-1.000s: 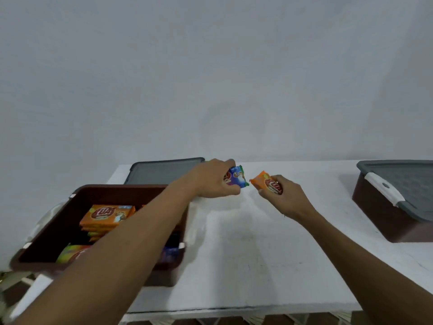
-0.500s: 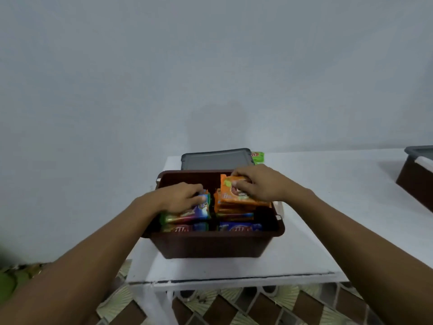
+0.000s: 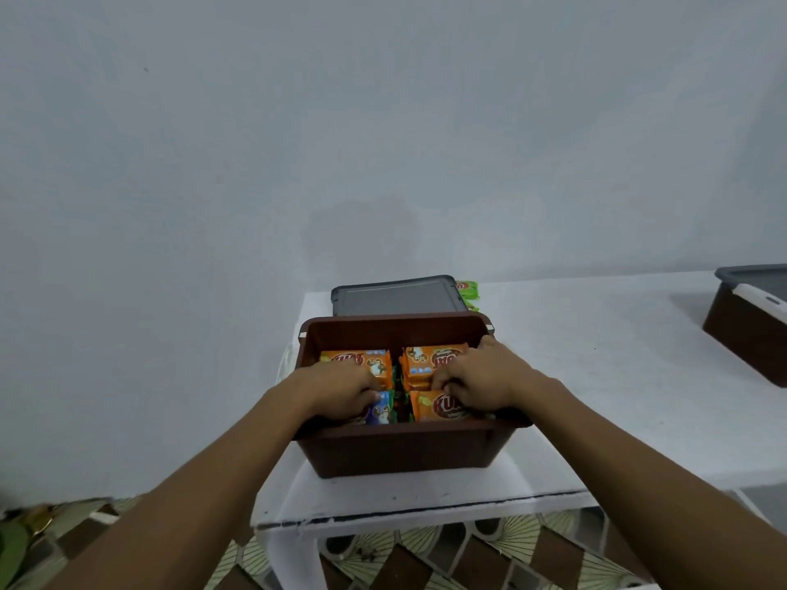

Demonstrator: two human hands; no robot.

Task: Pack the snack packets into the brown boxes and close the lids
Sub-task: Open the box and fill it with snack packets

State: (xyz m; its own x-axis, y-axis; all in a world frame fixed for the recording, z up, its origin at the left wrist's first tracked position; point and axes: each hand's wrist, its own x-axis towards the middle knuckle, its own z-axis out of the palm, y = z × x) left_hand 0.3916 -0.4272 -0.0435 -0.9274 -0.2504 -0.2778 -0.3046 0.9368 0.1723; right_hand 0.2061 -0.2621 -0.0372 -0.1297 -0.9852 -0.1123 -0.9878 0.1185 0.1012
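The snack packets (image 3: 434, 359) now fill the open brown box (image 3: 404, 453), which stands on the white counter (image 3: 596, 355) near its front edge. One second ago the blue packet (image 3: 381, 413) and the orange packet (image 3: 438, 406) were held above the counter. Now both are inside the box, in the near row. The left hand (image 3: 340, 389) has its grip closed on the blue packet, fingers curled over its top. The right hand (image 3: 481, 381) grips the orange packet in the same way. I judge that these two are almost seated and that this box is full. The grey lid (image 3: 396, 295) lies behind the box, not yet on it, with a green packet (image 3: 467, 289) beside it. The second box (image 3: 745, 342), at the right, has its lid on.
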